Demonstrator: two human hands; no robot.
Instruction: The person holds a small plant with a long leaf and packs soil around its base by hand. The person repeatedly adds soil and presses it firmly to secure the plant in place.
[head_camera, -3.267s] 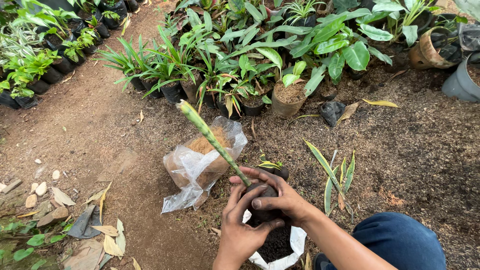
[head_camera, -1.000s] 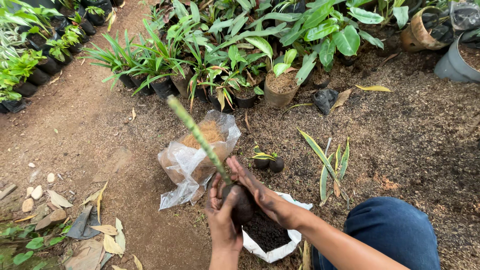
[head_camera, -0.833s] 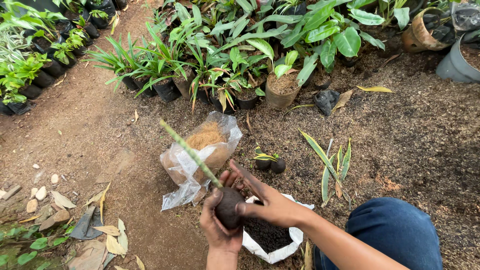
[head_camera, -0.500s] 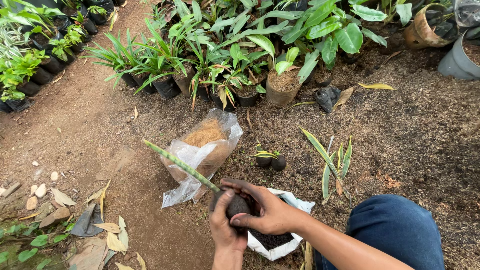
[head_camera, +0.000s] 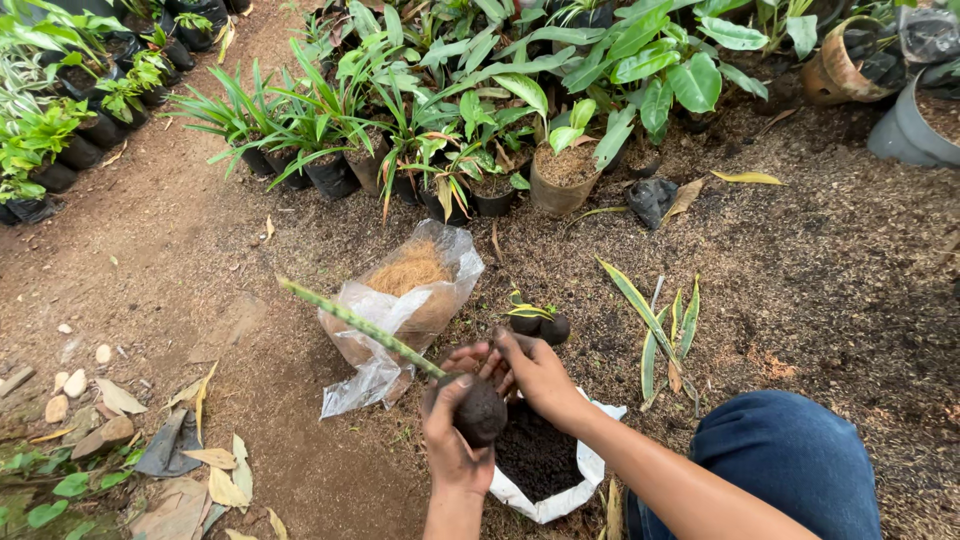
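Observation:
My left hand grips a dark ball of soil at the base of a long green striped stem that points up and to the left. My right hand rests its fingers on the top of the same soil ball. Just below the hands lies a white bag of dark soil, its mouth open. A clear plastic bag of brown coconut fibre stands behind the stem.
A small potted seedling and a striped-leaf plant sit to the right on dark soil. Rows of potted plants line the back. My knee in blue trousers is at the lower right. Dry leaves and stones lie at left.
The stem has tilted from near upright down toward the left. The soil ball has been lifted out of the white bag and is now held above its near edge.

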